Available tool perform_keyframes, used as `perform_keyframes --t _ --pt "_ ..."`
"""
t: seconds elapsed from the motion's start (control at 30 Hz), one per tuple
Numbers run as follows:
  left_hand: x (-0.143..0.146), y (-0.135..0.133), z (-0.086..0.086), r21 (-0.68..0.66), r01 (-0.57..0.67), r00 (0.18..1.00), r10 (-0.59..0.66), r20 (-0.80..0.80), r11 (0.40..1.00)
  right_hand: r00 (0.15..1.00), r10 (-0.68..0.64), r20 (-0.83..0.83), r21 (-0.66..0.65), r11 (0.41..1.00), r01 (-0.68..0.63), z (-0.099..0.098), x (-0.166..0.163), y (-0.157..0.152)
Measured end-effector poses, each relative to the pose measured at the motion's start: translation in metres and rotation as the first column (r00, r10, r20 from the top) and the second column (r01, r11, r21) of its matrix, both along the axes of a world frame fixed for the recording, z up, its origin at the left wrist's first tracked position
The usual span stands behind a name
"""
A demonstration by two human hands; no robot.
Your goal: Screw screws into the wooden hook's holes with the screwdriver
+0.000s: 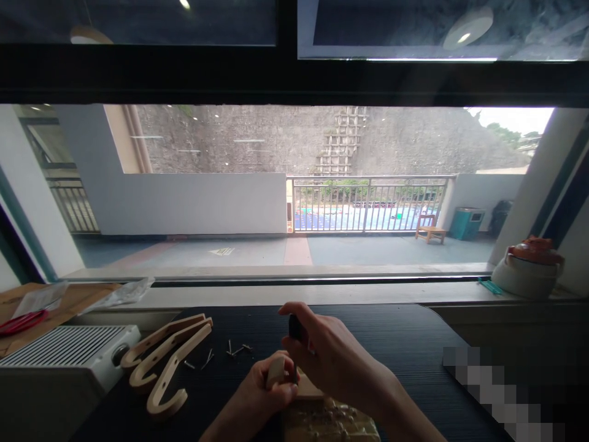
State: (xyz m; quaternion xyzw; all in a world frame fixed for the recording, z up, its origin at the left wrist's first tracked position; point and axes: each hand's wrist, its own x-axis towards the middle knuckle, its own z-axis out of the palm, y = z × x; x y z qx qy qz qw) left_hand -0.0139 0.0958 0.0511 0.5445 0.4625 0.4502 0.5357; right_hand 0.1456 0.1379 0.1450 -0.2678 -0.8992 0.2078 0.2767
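At the front middle of the dark table, my right hand (338, 353) is closed around the black handle of a screwdriver (295, 328), held upright with its shaft pointing down. Below it, my left hand (253, 393) grips a pale wooden hook (276, 371), whose curved end shows between the fingers. The screwdriver's tip is hidden by my left fingers. Under both hands lies a pale wooden board (309, 388). Nearer to me is a clear-wrapped pack (338, 423) with small knobbly parts. Several loose screws (237, 350) lie left of my hands.
Three more wooden hooks (168, 380) rest on the table's left side. A white slatted radiator (69, 347) stands left, near red-handled scissors (23, 322) on cardboard. A large jug with an orange lid (527, 273) stands on the right of the sill, before the window.
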Motion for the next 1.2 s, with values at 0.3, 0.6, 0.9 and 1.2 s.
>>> perform_keyframes --t 0.3,0.6,0.9,1.2 --pt "0.005 0.001 -0.003 0.072 -0.087 0.995 0.091 -0.05 0.994 1.0 0.029 0.001 -0.006 1.0 -0.029 0.0 0.0 0.002" --pt "0.004 -0.002 0.006 0.072 -0.054 0.996 0.059 -0.069 0.996 0.999 0.032 -0.005 -0.017 0.999 -0.032 0.0 0.003 0.003" --pt "0.005 -0.004 0.011 0.092 -0.044 0.993 0.053 -0.107 0.995 1.0 0.026 -0.011 0.003 1.0 -0.026 -0.003 0.004 0.008" --pt "0.002 -0.005 0.013 0.042 0.006 0.995 -0.002 -0.096 0.999 1.0 0.005 0.004 0.007 1.0 -0.005 0.001 0.005 0.005"
